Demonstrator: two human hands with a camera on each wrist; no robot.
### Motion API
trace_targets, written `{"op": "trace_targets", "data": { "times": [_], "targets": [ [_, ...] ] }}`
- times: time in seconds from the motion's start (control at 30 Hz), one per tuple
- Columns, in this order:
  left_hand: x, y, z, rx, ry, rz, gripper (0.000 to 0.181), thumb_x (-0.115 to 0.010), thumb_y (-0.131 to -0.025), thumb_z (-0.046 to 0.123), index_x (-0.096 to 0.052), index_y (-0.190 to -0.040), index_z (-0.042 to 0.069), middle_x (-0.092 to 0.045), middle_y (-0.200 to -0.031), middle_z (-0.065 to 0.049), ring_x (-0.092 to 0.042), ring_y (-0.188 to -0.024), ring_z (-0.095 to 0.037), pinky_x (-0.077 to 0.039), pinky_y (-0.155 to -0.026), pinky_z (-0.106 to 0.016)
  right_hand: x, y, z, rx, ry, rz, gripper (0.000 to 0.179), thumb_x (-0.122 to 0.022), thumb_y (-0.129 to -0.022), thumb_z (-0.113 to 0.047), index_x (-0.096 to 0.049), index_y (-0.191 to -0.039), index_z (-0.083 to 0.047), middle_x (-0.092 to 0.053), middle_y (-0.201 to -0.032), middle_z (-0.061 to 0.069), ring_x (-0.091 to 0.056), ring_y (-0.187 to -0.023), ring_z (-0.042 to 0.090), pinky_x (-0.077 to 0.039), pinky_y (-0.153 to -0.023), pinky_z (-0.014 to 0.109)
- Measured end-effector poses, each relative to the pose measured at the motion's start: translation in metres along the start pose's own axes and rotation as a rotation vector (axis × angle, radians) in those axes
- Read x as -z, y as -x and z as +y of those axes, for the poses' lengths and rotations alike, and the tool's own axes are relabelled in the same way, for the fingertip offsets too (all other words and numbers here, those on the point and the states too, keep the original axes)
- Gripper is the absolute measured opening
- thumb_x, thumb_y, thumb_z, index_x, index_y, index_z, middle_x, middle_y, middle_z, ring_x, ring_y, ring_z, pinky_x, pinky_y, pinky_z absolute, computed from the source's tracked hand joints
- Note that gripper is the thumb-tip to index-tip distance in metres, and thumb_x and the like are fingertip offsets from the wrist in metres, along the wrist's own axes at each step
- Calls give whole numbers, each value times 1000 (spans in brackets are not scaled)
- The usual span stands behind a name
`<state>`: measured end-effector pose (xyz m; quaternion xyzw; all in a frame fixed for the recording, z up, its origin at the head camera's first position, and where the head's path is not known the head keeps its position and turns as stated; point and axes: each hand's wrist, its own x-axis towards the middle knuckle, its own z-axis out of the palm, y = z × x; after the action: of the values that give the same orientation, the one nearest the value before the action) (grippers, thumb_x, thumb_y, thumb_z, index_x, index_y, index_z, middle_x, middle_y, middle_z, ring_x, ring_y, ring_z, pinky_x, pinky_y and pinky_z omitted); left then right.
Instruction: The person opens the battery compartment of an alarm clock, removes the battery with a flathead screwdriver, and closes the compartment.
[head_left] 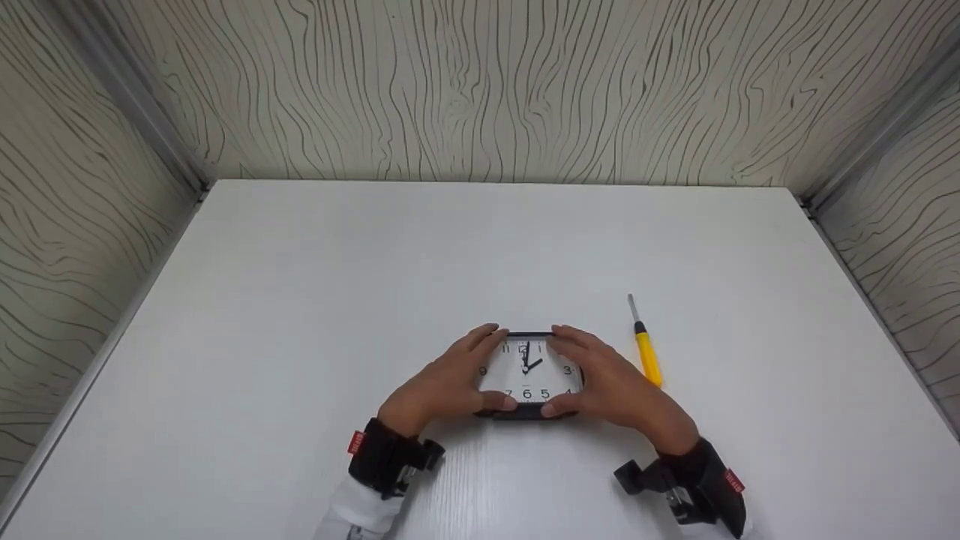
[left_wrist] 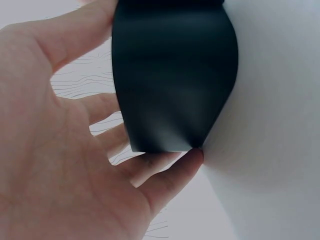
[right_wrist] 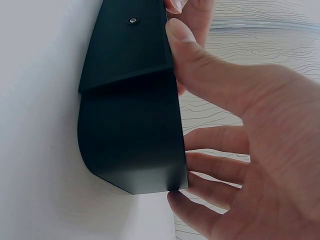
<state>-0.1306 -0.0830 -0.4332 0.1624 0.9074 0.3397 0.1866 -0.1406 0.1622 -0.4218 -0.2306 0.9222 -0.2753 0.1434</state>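
Observation:
A square clock [head_left: 527, 382] with a white dial and black frame lies face up between both hands on the white table. My left hand [head_left: 450, 379] grips its left side, thumb along the near edge and fingers at the far edge. On the opposite side my right hand [head_left: 611, 382] grips it the same way. The left wrist view shows the clock's dark curved side [left_wrist: 175, 75] against the left fingers. In the right wrist view a small screw [right_wrist: 133, 21] sits in the dark casing [right_wrist: 130, 135], and the right thumb presses the frame. The hands cover the dial's side edges.
A screwdriver [head_left: 646, 354] with a yellow and black handle lies just right of the right hand, its tip pointing away. Wood-grain patterned panels [head_left: 480, 90] enclose the white table [head_left: 337, 255] at the back and both sides.

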Motion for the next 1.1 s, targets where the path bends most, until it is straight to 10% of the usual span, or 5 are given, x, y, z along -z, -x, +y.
{"op": "trace_targets", "data": {
  "times": [1.1],
  "targets": [
    [0,0,0,-22,4,8,95,-75,-80,48,-25,-155,20,-21,-162,1,-25,-148,-23,-34,-115,-45,1,1,-2,-2,5,7,88,-83,-71,-48,-49,-143,-8,-37,-155,9,-38,-140,33,-36,-112,50]
  ]
}}
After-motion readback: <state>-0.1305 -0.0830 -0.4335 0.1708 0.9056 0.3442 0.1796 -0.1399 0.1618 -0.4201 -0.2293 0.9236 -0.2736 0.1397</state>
